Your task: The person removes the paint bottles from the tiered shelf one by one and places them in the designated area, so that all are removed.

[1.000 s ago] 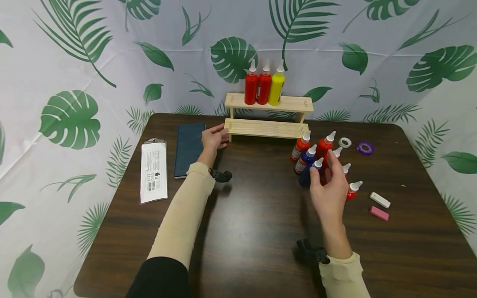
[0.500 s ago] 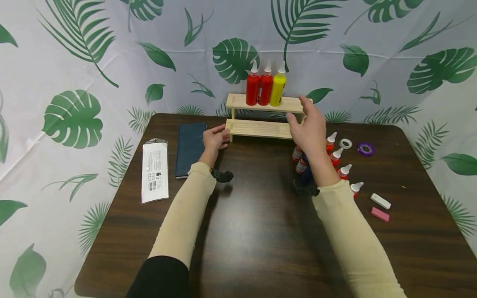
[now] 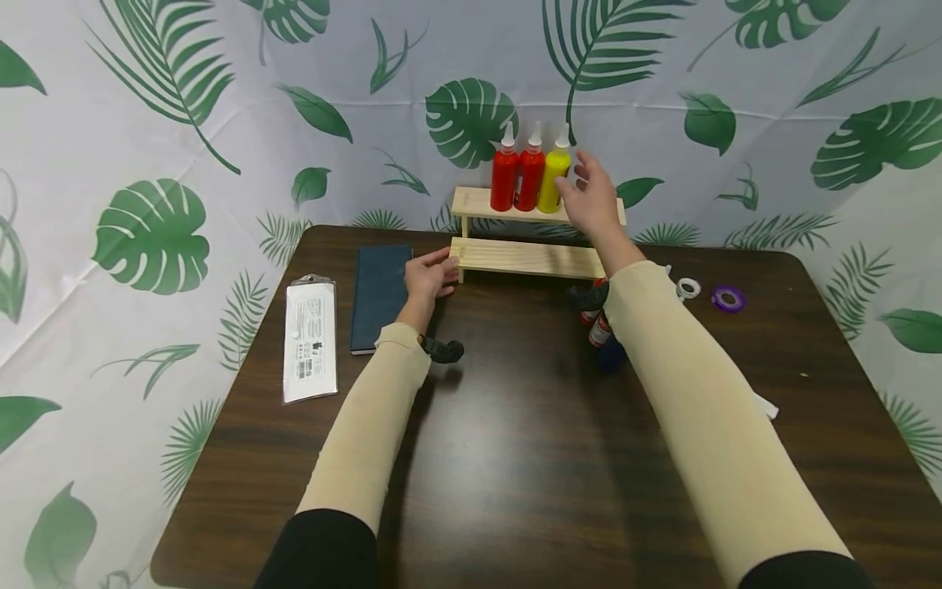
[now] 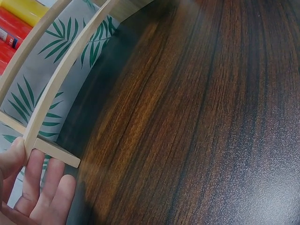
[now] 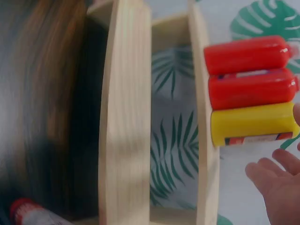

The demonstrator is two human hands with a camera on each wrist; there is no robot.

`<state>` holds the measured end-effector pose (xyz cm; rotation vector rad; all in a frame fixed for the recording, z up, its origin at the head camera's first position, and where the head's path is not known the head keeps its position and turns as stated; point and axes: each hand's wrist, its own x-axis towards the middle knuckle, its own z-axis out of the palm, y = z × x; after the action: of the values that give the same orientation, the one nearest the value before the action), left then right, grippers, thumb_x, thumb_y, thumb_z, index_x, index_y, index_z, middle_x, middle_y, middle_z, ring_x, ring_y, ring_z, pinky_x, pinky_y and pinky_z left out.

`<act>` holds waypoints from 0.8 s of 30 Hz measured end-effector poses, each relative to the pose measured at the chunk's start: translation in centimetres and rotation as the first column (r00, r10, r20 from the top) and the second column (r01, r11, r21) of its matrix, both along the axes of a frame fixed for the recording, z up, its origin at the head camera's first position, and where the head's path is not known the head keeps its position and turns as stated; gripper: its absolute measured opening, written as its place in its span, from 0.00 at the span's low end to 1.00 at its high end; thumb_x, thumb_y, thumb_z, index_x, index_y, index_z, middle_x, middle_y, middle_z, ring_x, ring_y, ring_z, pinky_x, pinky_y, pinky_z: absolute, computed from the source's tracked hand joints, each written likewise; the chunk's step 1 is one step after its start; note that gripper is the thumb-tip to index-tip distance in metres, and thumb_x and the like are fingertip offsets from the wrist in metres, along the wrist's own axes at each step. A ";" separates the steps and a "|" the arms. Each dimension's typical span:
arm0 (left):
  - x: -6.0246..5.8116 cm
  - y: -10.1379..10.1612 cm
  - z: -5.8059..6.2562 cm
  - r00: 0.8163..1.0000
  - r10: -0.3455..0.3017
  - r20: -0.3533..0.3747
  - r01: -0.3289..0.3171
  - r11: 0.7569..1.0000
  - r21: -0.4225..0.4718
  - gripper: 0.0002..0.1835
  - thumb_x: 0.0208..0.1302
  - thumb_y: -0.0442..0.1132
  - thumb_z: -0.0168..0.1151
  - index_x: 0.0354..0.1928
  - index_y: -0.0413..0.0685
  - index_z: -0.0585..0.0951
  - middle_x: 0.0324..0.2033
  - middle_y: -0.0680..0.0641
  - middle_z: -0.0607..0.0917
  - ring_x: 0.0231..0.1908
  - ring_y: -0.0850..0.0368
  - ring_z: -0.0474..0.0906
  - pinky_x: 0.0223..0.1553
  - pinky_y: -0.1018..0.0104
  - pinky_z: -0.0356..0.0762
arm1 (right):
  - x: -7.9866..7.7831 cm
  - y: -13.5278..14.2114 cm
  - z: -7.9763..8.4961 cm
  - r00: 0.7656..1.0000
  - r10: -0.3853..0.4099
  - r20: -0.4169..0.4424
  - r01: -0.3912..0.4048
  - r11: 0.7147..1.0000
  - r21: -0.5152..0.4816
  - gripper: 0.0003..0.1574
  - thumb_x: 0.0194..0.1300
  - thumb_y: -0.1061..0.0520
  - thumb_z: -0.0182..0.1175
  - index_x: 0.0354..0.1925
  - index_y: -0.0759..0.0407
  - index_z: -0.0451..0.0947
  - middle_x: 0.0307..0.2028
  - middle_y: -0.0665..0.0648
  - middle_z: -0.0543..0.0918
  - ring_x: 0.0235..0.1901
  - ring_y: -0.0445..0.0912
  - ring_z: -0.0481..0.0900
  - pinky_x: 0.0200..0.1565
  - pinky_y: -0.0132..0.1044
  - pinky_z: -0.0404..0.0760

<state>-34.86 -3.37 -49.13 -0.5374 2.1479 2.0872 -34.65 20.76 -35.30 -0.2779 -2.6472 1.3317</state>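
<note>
A two-tier wooden rack (image 3: 530, 257) stands at the back of the table. On its upper tier two red squeeze bottles (image 3: 504, 182) and a yellow squeeze bottle (image 3: 551, 186) stand side by side, white nozzles up. My left hand (image 3: 429, 276) grips the left end of the lower tier; in the left wrist view the thumb and fingers (image 4: 33, 171) pinch the wood. Just right of the yellow bottle is my right hand (image 3: 593, 203), thumb and fingers spread. The right wrist view shows the fingers (image 5: 262, 176) apart from that bottle; the thumb is mostly cut off.
Red and blue bottles (image 3: 599, 330) stand on the table, partly hidden under my right forearm. A white tape roll (image 3: 688, 288) and a purple one (image 3: 728, 298) lie beyond. To the left are a dark notebook (image 3: 377, 298) and a white package (image 3: 310, 339).
My right hand has moved from the bottles on the table, up and leftwards to the yellow bottle on the upper tier. The left hand has kept its place on the rack.
</note>
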 end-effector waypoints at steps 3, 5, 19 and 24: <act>0.0 -0.2 0.0 1.000 -0.004 0.000 0.004 1.000 0.003 0.16 0.58 0.44 0.69 0.50 0.60 0.85 0.34 0.47 0.88 0.32 0.57 0.86 0.30 0.62 0.84 | -0.7 -0.1 0.0 0.999 0.043 0.004 -0.043 0.999 -0.011 0.39 0.74 0.49 0.48 0.76 0.50 0.45 0.72 0.57 0.58 0.69 0.51 0.60 0.67 0.37 0.63; 0.0 -0.2 0.0 1.000 -0.008 0.000 0.008 1.000 0.007 0.16 0.58 0.43 0.69 0.50 0.59 0.85 0.34 0.47 0.88 0.32 0.56 0.86 0.30 0.62 0.84 | -1.1 -0.3 0.1 0.997 0.073 0.004 -0.073 0.997 -0.026 0.39 0.74 0.49 0.47 0.76 0.50 0.43 0.72 0.57 0.57 0.70 0.50 0.59 0.68 0.37 0.61; 0.0 0.3 0.2 1.000 -0.006 -0.002 0.006 1.000 -0.011 0.16 0.59 0.44 0.69 0.51 0.59 0.85 0.36 0.48 0.88 0.32 0.57 0.86 0.31 0.62 0.85 | -1.8 -0.8 -0.9 0.999 -0.020 -0.051 0.015 0.996 -0.083 0.35 0.75 0.52 0.46 0.75 0.45 0.49 0.69 0.56 0.63 0.66 0.48 0.65 0.66 0.38 0.64; 0.0 0.0 0.2 1.000 -0.009 0.011 0.009 1.000 -0.007 0.16 0.59 0.44 0.69 0.51 0.60 0.85 0.36 0.47 0.88 0.33 0.57 0.86 0.31 0.62 0.84 | -1.0 -1.7 -1.6 0.987 -0.111 -0.118 0.091 0.982 -0.163 0.32 0.74 0.53 0.48 0.73 0.45 0.54 0.66 0.57 0.67 0.62 0.48 0.70 0.65 0.36 0.66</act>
<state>-34.86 -3.40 -48.94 -0.5377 2.1481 2.0685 -35.63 19.09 -36.88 -0.3324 -2.3958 1.4760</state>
